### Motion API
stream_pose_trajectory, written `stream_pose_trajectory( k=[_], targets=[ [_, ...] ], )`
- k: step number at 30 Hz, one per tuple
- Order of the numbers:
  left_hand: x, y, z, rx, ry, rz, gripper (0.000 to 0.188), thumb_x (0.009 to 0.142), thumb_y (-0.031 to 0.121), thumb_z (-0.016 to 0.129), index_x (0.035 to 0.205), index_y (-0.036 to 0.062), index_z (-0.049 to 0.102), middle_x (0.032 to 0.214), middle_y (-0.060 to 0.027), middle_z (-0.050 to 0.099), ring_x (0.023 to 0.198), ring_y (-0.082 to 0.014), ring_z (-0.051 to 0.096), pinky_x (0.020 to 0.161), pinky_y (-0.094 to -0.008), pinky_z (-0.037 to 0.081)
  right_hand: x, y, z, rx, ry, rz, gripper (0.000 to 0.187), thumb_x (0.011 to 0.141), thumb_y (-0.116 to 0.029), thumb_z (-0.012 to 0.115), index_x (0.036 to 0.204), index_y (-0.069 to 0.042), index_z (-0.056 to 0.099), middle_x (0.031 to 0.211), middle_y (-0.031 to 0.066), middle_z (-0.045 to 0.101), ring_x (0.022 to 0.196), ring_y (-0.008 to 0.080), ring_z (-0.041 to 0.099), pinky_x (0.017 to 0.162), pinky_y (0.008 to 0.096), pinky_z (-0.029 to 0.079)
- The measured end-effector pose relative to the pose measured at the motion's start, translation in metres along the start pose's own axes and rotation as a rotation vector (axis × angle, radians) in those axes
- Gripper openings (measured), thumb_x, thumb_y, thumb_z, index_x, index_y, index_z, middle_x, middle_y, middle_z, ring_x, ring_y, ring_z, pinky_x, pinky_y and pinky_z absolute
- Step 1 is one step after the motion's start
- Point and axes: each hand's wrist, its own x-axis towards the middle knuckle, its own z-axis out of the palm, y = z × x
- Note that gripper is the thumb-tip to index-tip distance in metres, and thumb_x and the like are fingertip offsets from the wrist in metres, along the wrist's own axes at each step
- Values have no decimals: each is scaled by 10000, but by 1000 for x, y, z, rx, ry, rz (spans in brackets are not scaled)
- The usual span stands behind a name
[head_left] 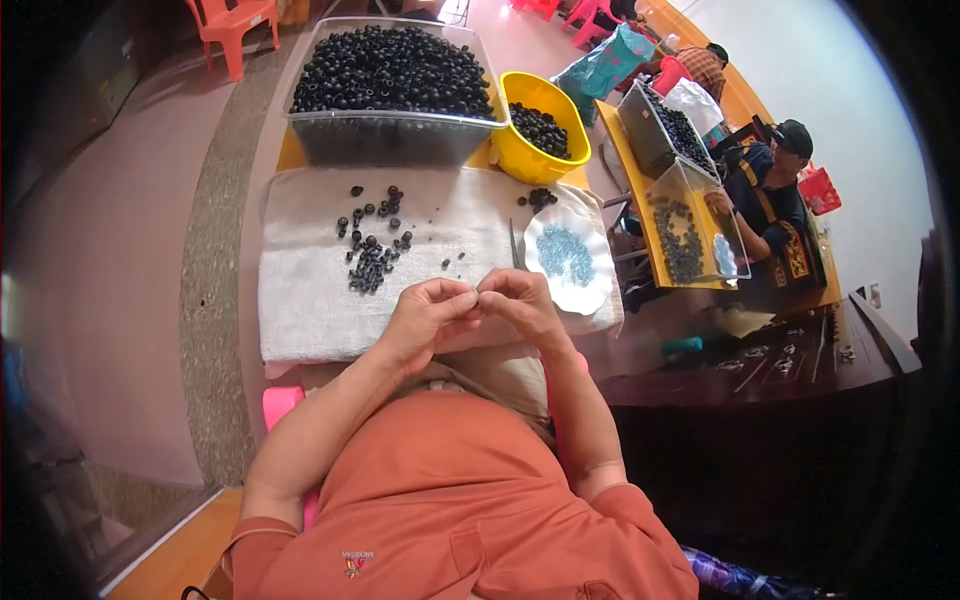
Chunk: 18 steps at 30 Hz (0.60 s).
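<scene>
Over the near edge of a white cloth (310, 320), my left hand (432, 315) and my right hand (522, 303) meet fingertip to fingertip. Both are closed in a pinch. Whatever sits between the fingers is too small to make out. Beyond my left hand lies a loose cluster of small black ring-shaped pieces (371, 265) on the cloth. Just right of my right hand, a white scalloped plate (602, 285) holds small pale-blue pieces (565, 252). A thin dark tool (515, 243), perhaps tweezers, lies along the plate's left side.
A large clear bin (390, 135) full of black pieces stands at the far side, beside a yellow tub (512, 150) with more. To the right, a person in a dark cap (775, 180) sits at another table with clear bins (690, 215). A dark table (740, 370) stands nearer right.
</scene>
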Motion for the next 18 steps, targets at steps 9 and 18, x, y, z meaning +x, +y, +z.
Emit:
stream_pose_trajectory(
  k=[9,18],
  targets=[
    [-1,1,1,-8,-10,8,123,915,111,660,1004,32,625,920,-54,667,826,-135,662,753,-270,581,0,18,-8,-55,-12,-76,114,929,-97,646,937,16,661,855,47,696,791,96,652,714,225,529],
    [3,-3,-2,-69,7,38,124,909,96,668,1005,28,630,910,-57,669,801,-130,661,772,-266,576,-4,15,0,-50,-17,-113,92,942,-76,621,954,15,633,865,36,678,767,86,617,707,213,496]
  ],
)
